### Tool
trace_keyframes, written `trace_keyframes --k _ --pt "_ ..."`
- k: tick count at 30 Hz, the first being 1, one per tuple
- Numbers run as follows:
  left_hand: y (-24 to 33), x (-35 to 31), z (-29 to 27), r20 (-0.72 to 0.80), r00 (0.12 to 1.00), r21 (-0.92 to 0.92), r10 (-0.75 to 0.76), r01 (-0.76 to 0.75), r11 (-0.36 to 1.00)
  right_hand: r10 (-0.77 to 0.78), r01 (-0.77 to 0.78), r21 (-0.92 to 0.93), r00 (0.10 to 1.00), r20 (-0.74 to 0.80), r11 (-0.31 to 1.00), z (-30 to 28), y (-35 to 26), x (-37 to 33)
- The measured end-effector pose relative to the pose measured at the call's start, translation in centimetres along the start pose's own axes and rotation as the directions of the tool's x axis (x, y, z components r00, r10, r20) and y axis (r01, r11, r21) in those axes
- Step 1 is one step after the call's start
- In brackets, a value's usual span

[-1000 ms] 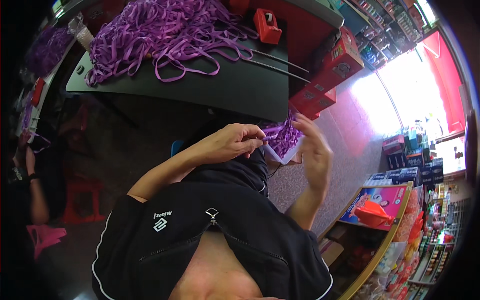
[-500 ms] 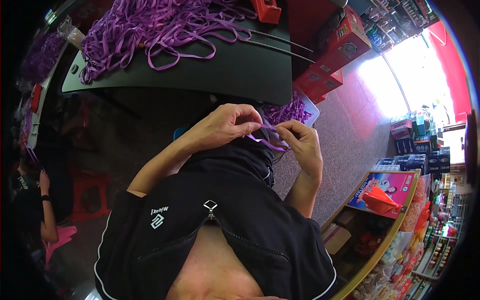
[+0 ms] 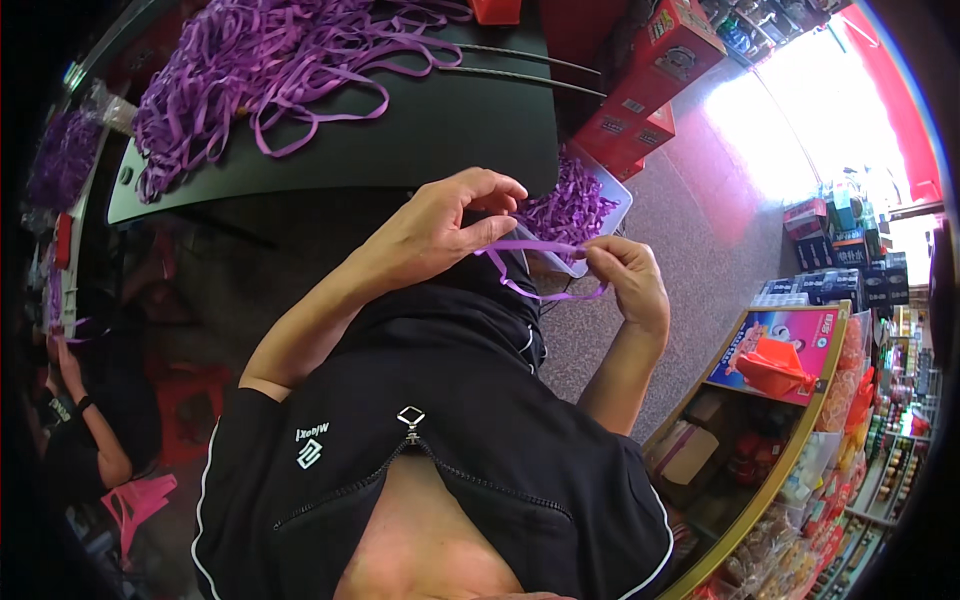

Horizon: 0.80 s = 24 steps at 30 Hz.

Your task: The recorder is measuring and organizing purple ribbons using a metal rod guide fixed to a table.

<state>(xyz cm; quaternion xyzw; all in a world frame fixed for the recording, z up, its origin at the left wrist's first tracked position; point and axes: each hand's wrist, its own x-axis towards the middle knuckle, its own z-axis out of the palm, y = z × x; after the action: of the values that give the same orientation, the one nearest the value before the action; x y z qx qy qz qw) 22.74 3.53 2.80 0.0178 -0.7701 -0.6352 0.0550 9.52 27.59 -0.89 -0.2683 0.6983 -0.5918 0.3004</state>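
A narrow purple ribbon loop [image 3: 540, 246] stretches between my hands, in front of my black jacket. My right hand [image 3: 635, 290] pinches its right end between thumb and fingers. My left hand [image 3: 450, 220] is beside the other end, its thumb and index finger spread apart. The ribbon's left end lies just under that thumb, and my lower left fingers are partly hidden. Just beyond my hands, a pale plastic bin [image 3: 622, 200] holds a heap of short purple ribbon pieces [image 3: 572, 205].
On the dark table [image 3: 420, 140] lie a large pile of purple ribbon [image 3: 230, 75] and two thin metal rods [image 3: 525, 80]. Red boxes [image 3: 655, 70] are stacked beside it. A glass display case [image 3: 740, 440] stands at right. At far left another person's hands [image 3: 70, 370] hold purple ribbon.
My hands have drawn apart, pulling the ribbon loop longer between them. The left thumb and index finger have opened. My view has shifted slightly, showing more of the bin.
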Motion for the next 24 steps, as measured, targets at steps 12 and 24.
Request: trace_keyframes --k 12,24 --pt "2.2 3.5 -4.2 0.120 0.987 0.151 0.109 -0.127 0.980 0.140 -0.117 0.081 0.888 -0.438 0.990 -11.2 5.2 11.8" --pt "1.8 20.8 -7.0 -0.012 0.971 0.452 0.240 -0.209 0.867 -0.072 0.200 0.553 0.967 -0.245 0.809 -8.6 3.7 24.4"
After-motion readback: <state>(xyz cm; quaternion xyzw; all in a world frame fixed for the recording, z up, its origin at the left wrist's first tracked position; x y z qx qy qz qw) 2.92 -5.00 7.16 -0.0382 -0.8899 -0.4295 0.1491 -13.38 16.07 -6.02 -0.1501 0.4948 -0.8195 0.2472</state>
